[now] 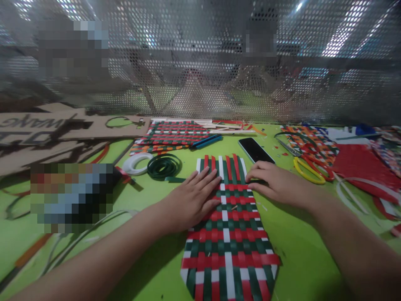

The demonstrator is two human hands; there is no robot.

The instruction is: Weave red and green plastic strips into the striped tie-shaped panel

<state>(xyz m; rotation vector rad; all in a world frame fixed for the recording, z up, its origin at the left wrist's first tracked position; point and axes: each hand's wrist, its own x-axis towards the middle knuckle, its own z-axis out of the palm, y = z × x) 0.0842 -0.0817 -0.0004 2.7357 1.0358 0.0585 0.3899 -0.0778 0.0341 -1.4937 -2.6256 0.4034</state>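
Observation:
A woven mat (226,234) of red, dark green and white flat strips lies on the green table, its loose strip ends pointing away from me. My left hand (191,200) rests flat on the mat's left part, fingers stretched out. At the upper right edge, my right hand (275,184) has its thumb and fingers closed around the end of a dark green strip (175,180). This strip crosses the mat and comes out left of my left hand, near a dark green coil (163,166).
Beside the coil is a white roll (138,163). A phone (255,150), pens (206,142) and scissors (308,169) with yellow and red handles lie farther back. Cardboard (103,129) is at left, red material (360,167) at right. A perforated metal panel (200,83) stands behind.

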